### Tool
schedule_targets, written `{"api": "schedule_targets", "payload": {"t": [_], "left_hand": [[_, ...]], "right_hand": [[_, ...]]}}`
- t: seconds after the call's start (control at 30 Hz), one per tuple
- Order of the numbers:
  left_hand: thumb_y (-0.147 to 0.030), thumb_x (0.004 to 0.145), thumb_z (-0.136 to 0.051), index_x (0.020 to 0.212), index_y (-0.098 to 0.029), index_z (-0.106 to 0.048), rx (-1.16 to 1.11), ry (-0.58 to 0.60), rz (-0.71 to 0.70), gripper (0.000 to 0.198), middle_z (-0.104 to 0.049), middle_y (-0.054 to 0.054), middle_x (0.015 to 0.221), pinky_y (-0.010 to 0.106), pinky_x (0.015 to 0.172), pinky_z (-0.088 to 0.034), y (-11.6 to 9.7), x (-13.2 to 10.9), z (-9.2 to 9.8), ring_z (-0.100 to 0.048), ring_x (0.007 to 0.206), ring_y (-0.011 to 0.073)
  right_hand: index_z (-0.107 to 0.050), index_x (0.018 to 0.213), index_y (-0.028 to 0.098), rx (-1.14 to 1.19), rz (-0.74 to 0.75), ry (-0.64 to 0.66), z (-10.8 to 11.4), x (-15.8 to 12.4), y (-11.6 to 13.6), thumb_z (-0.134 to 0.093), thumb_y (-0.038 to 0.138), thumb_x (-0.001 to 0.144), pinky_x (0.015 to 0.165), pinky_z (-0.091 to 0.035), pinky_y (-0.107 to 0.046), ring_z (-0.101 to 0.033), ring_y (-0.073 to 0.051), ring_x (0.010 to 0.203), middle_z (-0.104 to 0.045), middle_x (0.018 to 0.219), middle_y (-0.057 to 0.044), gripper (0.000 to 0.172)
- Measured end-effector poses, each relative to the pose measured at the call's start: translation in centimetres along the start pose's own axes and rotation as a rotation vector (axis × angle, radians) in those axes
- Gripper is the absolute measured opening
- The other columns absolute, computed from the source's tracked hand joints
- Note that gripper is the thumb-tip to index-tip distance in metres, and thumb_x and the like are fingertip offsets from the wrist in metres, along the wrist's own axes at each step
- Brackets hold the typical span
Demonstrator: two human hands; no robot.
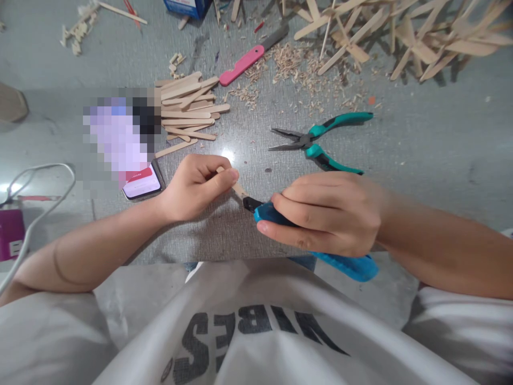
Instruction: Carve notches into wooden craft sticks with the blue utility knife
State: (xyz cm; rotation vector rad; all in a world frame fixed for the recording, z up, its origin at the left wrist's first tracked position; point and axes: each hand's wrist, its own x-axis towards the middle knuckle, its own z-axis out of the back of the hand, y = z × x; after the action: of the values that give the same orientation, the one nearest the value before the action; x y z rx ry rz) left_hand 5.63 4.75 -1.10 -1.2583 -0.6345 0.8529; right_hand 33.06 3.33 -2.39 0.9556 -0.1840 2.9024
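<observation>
Between the thumb and fingers of my left hand (202,184) is a wooden craft stick (239,189), its free end angled down to the right. My right hand (326,214) is wrapped around blue-handled pliers (276,214), and one handle sticks out below the palm. The dark jaws of these pliers meet the end of the stick; whether they bite into it is too small to tell. Just above my right hand lie long-nose pliers (306,140) with teal and black handles, jaws spread. A pile of craft sticks (188,109) lies beyond my left hand.
A pink-handled knife (242,65) rests by wood shavings (292,64). Joined stick pieces (420,43) spread across the back right. A phone (142,184), partly pixelated, lies left, near a white cable (72,176) and a purple box (11,232). The table's front edge runs close to my body.
</observation>
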Motion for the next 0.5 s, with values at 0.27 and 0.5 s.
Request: {"api": "schedule_targets", "payload": {"t": [0.27, 0.5], "left_hand": [[-0.022, 0.098, -0.058, 0.056, -0.02, -0.048, -0.041, -0.01, 0.017, 0.043, -0.047, -0.004, 0.046, 0.022, 0.042, -0.027, -0.1, 0.1, 0.1, -0.036, 0.043, 0.0066], [-0.023, 0.096, -0.061, 0.056, -0.02, -0.052, -0.015, -0.03, 0.009, 0.042, -0.049, -0.003, 0.045, 0.022, 0.043, -0.029, -0.1, 0.1, 0.0, -0.038, 0.043, 0.007]], "right_hand": [[-0.07, 0.122, 0.018, 0.05, -0.066, 0.05, 1.9, 1.2, 0.0, -0.058, 0.015, 0.107, 0.069, -0.06, -0.035, -0.067, -0.018, 0.083, -0.072, 0.094, -0.004, 0.019], [-0.072, 0.121, 0.018, 0.076, -0.019, -0.098, 0.0, 0.2, 0.1, -0.059, 0.018, 0.108, 0.067, -0.056, -0.033, -0.063, -0.017, 0.081, -0.07, 0.095, -0.005, 0.019]]}}
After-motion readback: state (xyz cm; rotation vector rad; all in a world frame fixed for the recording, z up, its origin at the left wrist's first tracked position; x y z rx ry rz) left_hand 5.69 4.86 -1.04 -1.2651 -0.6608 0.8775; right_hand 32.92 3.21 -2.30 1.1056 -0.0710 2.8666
